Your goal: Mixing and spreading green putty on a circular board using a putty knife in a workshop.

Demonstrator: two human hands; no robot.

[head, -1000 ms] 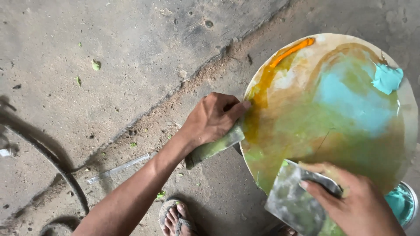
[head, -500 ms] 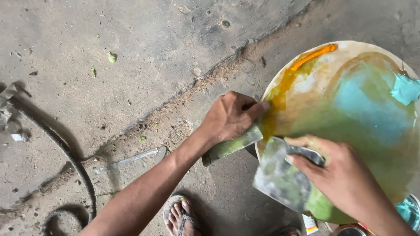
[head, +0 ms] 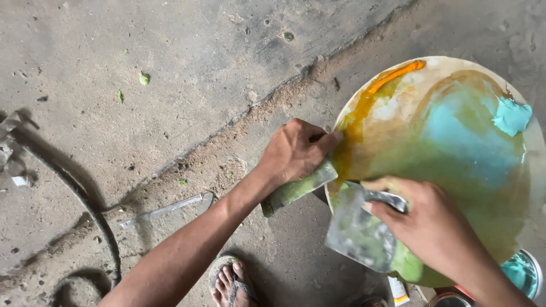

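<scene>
A round board (head: pixel 455 170) smeared with green, blue and orange putty lies at the right, over the concrete floor. My left hand (head: pixel 296 150) grips the board's left rim together with a flat scraper (head: pixel 296 190) coated in green putty. My right hand (head: pixel 426 224) holds a wide metal putty knife (head: pixel 358 233) by its handle, blade tilted down over the board's lower left edge, smeared with green. A lump of blue putty (head: pixel 512 116) sits near the board's upper right rim.
A thin metal blade (head: pixel 165 210) lies on the floor left of my arm. A dark hose (head: pixel 85 210) curves along the left. My sandalled foot (head: pixel 230 284) is at the bottom. A small tin with blue paste (head: pixel 520 273) stands at the lower right.
My right hand with the putty knife has moved up and left, onto the board's lower left edge. The view has shifted slightly; my left hand keeps its grip on the rim.
</scene>
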